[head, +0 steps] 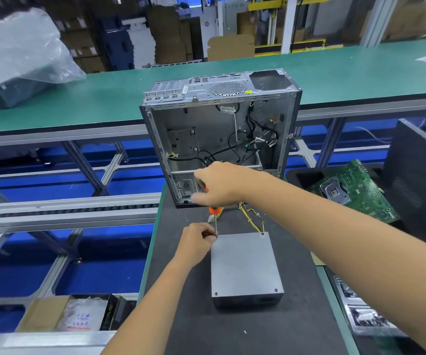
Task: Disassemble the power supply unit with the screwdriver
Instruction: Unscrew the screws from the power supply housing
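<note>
A grey metal power supply unit [245, 267] lies flat on the dark mat [181, 316], with yellow and black wires [253, 216] trailing from its far side. My right hand [219, 185] grips the orange handle of a screwdriver [214, 213] held upright, its tip at the unit's far left corner. My left hand [196, 242] pinches the thin shaft just above that corner. Screws show at the other three top corners.
An open, gutted computer case [219, 134] stands just behind the unit. A green motherboard [355, 193] lies in a black tray at right. A cardboard box [63, 313] sits low left, and a conveyor rail [65, 208] runs along the left.
</note>
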A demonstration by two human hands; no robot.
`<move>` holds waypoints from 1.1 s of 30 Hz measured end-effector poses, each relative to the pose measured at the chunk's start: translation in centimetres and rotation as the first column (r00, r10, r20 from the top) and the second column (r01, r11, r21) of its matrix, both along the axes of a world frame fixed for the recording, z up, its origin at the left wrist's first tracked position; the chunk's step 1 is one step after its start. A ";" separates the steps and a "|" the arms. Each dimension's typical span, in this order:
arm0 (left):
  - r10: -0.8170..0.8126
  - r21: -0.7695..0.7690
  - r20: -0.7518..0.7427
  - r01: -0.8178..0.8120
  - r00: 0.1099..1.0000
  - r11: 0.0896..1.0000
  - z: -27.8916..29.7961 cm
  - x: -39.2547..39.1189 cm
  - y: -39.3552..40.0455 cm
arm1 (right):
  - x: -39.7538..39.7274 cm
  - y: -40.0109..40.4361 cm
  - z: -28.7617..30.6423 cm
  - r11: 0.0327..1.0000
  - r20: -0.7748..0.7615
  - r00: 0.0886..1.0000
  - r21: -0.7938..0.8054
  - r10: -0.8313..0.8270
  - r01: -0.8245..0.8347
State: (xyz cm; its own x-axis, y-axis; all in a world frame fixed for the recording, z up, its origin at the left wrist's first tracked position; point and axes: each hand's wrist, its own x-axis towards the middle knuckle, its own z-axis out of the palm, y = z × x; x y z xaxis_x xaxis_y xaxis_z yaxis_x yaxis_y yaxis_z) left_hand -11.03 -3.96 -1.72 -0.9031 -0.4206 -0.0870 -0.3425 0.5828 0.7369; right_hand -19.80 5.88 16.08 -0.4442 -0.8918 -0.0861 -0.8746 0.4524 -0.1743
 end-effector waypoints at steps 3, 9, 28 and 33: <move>0.001 0.000 0.003 -0.001 1.000 1.000 0.0 0.1 0.1 | -0.3 -0.2 -0.1 1.000 0.015 1.000 0.011 0.001 -0.001; -0.028 -0.036 -0.008 0.028 1.000 0.999 0.1 0.2 0.1 | 0.1 0.1 0.0 1.000 0.014 0.999 0.005 -0.029 0.029; -0.060 -0.302 -0.003 0.057 0.998 0.952 -0.7 -0.2 0.5 | -0.8 0.9 0.3 0.994 0.227 0.968 -0.007 -0.109 0.113; -0.092 -0.380 -0.040 0.071 0.995 0.922 -1.1 0.0 1.2 | -1.0 0.9 0.3 0.985 0.172 0.974 -0.065 -0.148 0.161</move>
